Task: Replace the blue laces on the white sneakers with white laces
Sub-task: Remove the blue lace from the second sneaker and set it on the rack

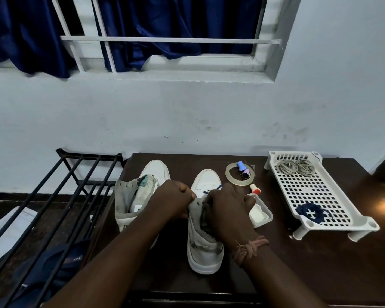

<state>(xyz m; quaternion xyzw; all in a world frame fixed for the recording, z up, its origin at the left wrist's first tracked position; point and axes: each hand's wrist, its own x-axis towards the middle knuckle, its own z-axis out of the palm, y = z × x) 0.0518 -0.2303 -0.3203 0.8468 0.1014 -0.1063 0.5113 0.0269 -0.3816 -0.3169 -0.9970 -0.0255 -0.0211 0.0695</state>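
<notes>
Both hands, left hand (172, 197) & right hand (227, 207), grip grubby white sneaker (206, 245) collar; blue lace (218, 187) half out.

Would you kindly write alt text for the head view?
Both hands, left and right, grip the collar of the right-side white sneaker, blue lace partly threaded. A second sneaker stands beside it; a white tray holds coiled laces.

A home room: curtained barred window (160, 38), metal shoe rack (60, 196).
</notes>
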